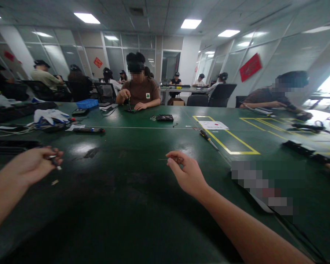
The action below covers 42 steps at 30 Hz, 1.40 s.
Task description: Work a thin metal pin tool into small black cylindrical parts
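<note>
My left hand [40, 165] is over the left side of the green table [121, 220], fingers closed on a small dark piece with a pale tip [55, 161]; its kind is unclear. Just below those fingers lies a tiny pale chip [55, 182]. Nearer the middle, my right hand [188, 174] pinches a thin pin-like rod [162, 160] that points left. Something brownish shows between its curled fingers, too small to name. The two hands are well apart. Beside my left wrist is a black tray-like case [13, 146].
A yellow-black screwdriver [209, 139] lies beyond my right hand, near yellow tape [244, 151]. White gloves [51, 116], a blue basket [87, 103] and a black marker-like tool [88, 130] stand back left. A co-worker [143, 91] sits opposite, another [269, 95] at right.
</note>
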Each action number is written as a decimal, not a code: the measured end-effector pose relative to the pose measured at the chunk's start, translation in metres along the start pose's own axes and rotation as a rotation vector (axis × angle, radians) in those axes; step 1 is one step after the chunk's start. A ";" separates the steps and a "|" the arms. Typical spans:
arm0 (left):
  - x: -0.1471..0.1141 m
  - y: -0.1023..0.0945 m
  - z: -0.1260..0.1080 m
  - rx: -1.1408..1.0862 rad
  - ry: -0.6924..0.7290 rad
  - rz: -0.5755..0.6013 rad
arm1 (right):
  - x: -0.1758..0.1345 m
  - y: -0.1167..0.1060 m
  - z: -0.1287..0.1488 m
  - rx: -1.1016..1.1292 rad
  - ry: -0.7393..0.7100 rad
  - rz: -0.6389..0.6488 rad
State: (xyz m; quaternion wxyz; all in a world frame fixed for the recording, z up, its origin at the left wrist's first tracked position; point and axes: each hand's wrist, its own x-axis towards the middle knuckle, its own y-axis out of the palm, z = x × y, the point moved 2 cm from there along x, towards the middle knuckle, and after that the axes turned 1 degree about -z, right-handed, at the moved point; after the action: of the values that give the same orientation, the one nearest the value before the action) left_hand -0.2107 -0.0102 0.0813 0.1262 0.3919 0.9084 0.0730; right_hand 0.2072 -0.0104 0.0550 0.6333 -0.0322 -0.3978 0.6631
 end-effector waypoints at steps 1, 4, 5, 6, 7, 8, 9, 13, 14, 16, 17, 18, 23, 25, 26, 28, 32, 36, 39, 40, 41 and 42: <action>-0.008 0.017 0.014 0.037 -0.076 0.079 | 0.000 0.000 -0.003 0.033 0.017 -0.045; -0.051 0.081 0.060 0.069 -0.133 0.397 | 0.000 -0.003 -0.009 0.145 0.048 -0.183; -0.068 0.101 0.075 0.066 -0.093 0.467 | 0.001 -0.005 -0.010 0.175 0.045 -0.213; -0.084 0.120 0.088 0.070 -0.034 0.544 | 0.000 -0.006 -0.010 0.199 0.034 -0.237; -0.099 0.135 0.100 0.084 0.047 0.625 | 0.000 -0.008 -0.010 0.216 0.013 -0.259; -0.111 0.147 0.110 0.122 0.126 0.720 | -0.001 -0.010 -0.008 0.229 -0.015 -0.281; -0.120 0.154 0.118 0.156 0.190 0.784 | -0.003 -0.012 -0.006 0.238 -0.046 -0.303; -0.129 0.154 0.137 0.249 0.381 0.890 | -0.013 -0.014 0.004 0.238 -0.148 -0.349; -0.127 0.150 0.139 0.272 0.412 0.891 | -0.016 -0.014 0.007 0.219 -0.168 -0.329; -0.121 0.142 0.143 0.333 0.449 0.900 | -0.021 -0.012 0.014 0.155 -0.207 -0.257; -0.119 0.140 0.144 0.362 0.461 0.906 | -0.022 -0.011 0.017 0.114 -0.218 -0.214; -0.118 0.138 0.145 0.381 0.471 0.906 | -0.023 -0.011 0.020 0.083 -0.233 -0.182; -0.117 0.138 0.141 0.337 0.464 0.869 | -0.020 -0.007 0.024 -0.007 -0.283 -0.102; -0.118 0.138 0.139 0.369 0.479 0.868 | -0.019 -0.007 0.022 -0.022 -0.279 -0.099; -0.118 0.138 0.138 0.395 0.493 0.866 | -0.018 -0.007 0.021 -0.026 -0.279 -0.099; -0.117 0.137 0.137 0.428 0.517 0.853 | -0.018 -0.006 0.021 -0.028 -0.280 -0.090; -0.115 0.135 0.138 0.403 0.576 0.853 | -0.018 -0.004 0.022 -0.038 -0.287 -0.029; -0.114 0.135 0.139 0.404 0.668 0.864 | -0.016 -0.001 0.024 -0.080 -0.312 0.018; -0.114 0.136 0.139 0.436 0.690 0.855 | -0.016 0.000 0.023 -0.107 -0.317 0.046; -0.113 0.136 0.138 0.447 0.693 0.849 | -0.016 0.000 0.023 -0.109 -0.316 0.051; -0.113 0.136 0.138 0.457 0.697 0.841 | -0.016 0.000 0.022 -0.104 -0.313 0.050; -0.113 0.136 0.138 0.466 0.699 0.834 | -0.017 0.000 0.022 -0.094 -0.310 0.044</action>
State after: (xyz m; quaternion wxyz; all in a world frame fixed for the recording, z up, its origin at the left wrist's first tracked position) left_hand -0.0024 0.0041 0.0004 -0.3093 0.6860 0.6573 0.0401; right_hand 0.1985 -0.0357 0.0621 0.5475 0.0322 -0.5203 0.6546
